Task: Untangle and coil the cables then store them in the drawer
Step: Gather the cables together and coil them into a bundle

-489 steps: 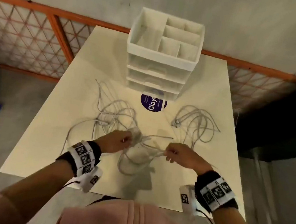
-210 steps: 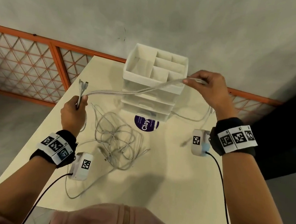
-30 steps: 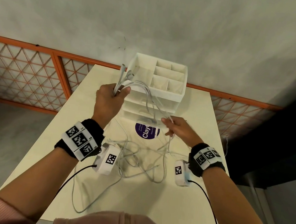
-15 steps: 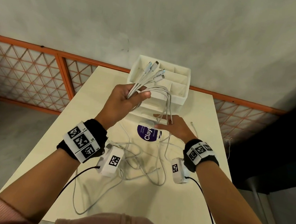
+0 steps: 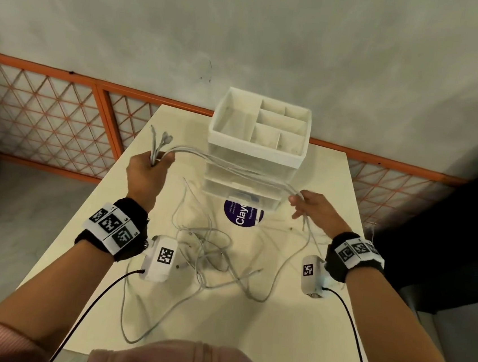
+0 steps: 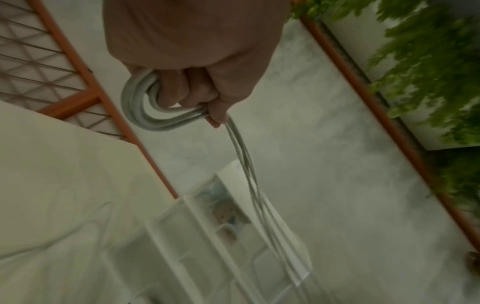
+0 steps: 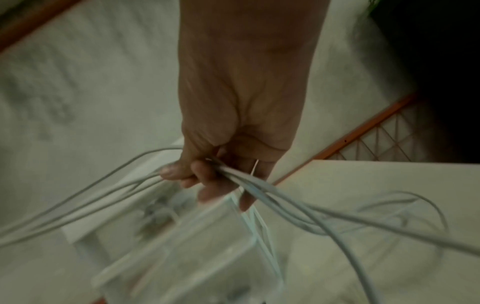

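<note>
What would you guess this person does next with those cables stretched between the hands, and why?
Probably bring the right hand back toward the left hand to lay another loop. The left hand already grips a folded cable bundle, strands span to the right hand, and loose cable trails on the table.

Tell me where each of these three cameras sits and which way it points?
Head: worn on the head, looking forward and down at the table, drawer unit and loose cables; both forearms show, left hand and right hand.
Left wrist: looks along the left hand gripping a looped cable bundle.
Right wrist: looks along the right hand pinching cable strands.
Shared: both wrist views show the drawer unit and orange fence.
</note>
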A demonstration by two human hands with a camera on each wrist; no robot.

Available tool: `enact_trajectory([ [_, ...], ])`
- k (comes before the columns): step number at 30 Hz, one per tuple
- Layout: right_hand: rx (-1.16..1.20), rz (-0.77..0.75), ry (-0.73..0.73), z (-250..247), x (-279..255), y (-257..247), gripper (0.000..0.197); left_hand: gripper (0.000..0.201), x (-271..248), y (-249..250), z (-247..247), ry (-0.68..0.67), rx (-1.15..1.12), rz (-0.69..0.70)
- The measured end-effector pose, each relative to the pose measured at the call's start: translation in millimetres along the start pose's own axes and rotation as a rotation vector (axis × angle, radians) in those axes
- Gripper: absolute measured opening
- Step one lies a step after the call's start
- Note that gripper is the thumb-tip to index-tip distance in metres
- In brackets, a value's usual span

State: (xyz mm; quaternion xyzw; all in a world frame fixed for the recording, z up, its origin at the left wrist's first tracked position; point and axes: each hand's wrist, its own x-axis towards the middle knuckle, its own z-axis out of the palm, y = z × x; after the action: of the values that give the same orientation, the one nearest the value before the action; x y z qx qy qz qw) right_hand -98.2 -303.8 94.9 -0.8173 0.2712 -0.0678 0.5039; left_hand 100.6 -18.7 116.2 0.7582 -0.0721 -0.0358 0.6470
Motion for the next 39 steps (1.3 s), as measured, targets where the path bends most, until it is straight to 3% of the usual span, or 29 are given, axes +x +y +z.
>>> enact_trajectory([
  [4,-0.111,-0.104,0.156,-30.6,-5.2,-40.9,0.036,0.020,-7.5,-19.2,4.2,0.007,0.056,-0.080],
  [9,-0.064,-0.299,0.421,-60.1,-7.9,-97.8,0.039,0.020,-14.4,-14.5,12.6,-0.045,0.069,0.005],
  [12,-0.074,-0.375,0.489,-62.8,-17.5,-117.6,0.038,0.020,-15.9,-7.7,12.1,-0.066,0.054,0.066],
  [17,0.007,-0.365,0.450,-50.1,-17.8,-102.3,0.041,0.021,-17.9,-9.2,4.4,-0.067,0.075,0.129],
  [23,-0.126,-0.068,0.218,-14.9,-10.9,-22.5,0.041,0.029,-21.3,-23.6,-6.4,-0.088,0.223,0.111],
  [26,-0.345,0.028,0.158,4.5,-7.4,14.7,0.033,0.031,-27.5,-24.8,-7.5,-0.137,0.312,0.116],
  [28,-0.394,-0.028,0.206,18.1,-8.5,23.6,0.020,0.033,-32.9,-21.2,-3.4,-0.163,0.353,0.116],
  [31,-0.209,-0.205,0.290,36.5,-16.8,10.1,0.020,0.045,-38.2,-12.2,6.0,-0.198,0.399,0.109],
  [33,-0.141,-0.157,0.115,49.2,-22.5,1.4,0.020,0.049,-40.3,-8.3,11.5,-0.213,0.405,0.107],
  [36,-0.256,0.014,-0.385,72.7,-30.1,9.6,0.010,0.049,-44.1,-5.9,17.7,-0.234,0.397,0.107],
  [37,-0.333,0.041,-0.481,80.6,-32.6,18.2,0.012,0.048,-46.5,-5.0,19.8,-0.245,0.406,0.110],
  [39,-0.487,0.052,-0.533,94.0,-38.3,38.3,0.026,0.046,-51.3,-4.5,22.5,-0.278,0.423,0.122],
])
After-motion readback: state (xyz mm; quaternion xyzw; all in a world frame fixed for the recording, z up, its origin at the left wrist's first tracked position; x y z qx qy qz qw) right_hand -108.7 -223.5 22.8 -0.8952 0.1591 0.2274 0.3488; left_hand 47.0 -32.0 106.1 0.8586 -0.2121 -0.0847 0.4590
